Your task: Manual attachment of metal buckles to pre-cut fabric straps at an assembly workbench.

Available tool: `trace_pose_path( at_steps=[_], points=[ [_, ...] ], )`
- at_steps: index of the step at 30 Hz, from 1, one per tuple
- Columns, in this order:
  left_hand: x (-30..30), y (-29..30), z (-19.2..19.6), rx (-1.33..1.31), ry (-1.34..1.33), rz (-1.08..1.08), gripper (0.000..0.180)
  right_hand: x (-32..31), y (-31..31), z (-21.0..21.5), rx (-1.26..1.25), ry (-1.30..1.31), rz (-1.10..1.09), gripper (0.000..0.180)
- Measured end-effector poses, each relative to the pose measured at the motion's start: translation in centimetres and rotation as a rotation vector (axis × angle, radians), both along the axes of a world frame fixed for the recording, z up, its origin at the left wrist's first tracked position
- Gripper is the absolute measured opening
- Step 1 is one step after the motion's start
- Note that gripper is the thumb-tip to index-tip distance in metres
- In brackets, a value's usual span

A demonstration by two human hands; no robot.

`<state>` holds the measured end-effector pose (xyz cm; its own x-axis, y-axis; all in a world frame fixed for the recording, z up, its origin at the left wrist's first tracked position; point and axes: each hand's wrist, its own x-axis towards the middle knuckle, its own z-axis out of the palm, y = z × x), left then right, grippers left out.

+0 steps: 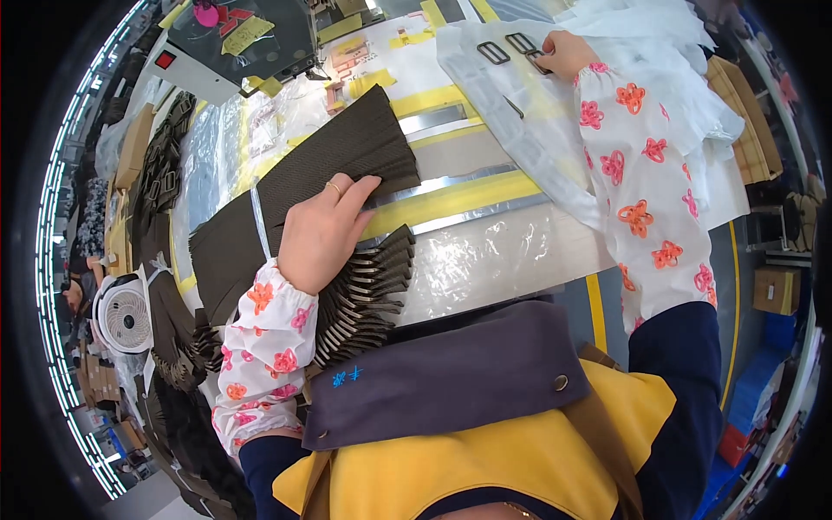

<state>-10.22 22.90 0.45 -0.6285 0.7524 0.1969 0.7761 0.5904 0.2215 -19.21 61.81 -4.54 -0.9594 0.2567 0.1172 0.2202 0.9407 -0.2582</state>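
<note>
A thick stack of dark olive webbing straps (338,143) lies on the table, its cut ends fanned towards me. My left hand (322,230), with a ring on one finger, bears on the stack; its fingers are closed at the edge of a strap, though the fingertips' contact is partly hidden. Farther off at the right, my right hand (568,56) pinches a dark rectangular slider buckle (539,62). Two similar buckles sit close by on the white plastic sheet, a loose buckle (493,53) and another buckle (521,42). A small dark pointed tool (514,107) rests nearer me.
Metal strips and yellow tape (477,204) cross the tabletop. A machine with a red switch (164,59) stands at the far left. More straps with buckles (165,156) hang along the left, above a white fan (126,314). Crumpled white sheeting (667,78) covers the far right.
</note>
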Motion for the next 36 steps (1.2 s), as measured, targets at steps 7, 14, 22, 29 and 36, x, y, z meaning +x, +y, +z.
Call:
trace_pose_path(
  at_steps=[7, 14, 22, 29, 36],
  points=[
    [-0.5, 0.3, -0.6, -0.057, 0.24, -0.105, 0.013, -0.6, -0.4, 1.0, -0.076, -0.145, 0.015, 0.026],
    [-2.6, 0.7, -1.7, 0.173, 0.021, -0.04, 0.009, -0.2, 0.0, 1.0, -0.064, -0.069, 0.092, 0.025],
    [-2.0, -0.4, -1.1, 0.35, -0.157, 0.017, 0.012, 4.5, -5.7, 4.2, -0.327, 0.325, 0.338, 0.012],
    [-1.8, -2.2, -1.4, 0.613, -0.477, 0.122, 0.015, 9.9, -18.4, 3.4, -1.554, -0.172, 0.533, 0.013],
    [-1.2, -2.2, -1.1, 0.518, -0.51, 0.041, 0.015, 10.0, -21.0, 1.5, -1.785, -0.374, 0.446, 0.015]
  ],
)
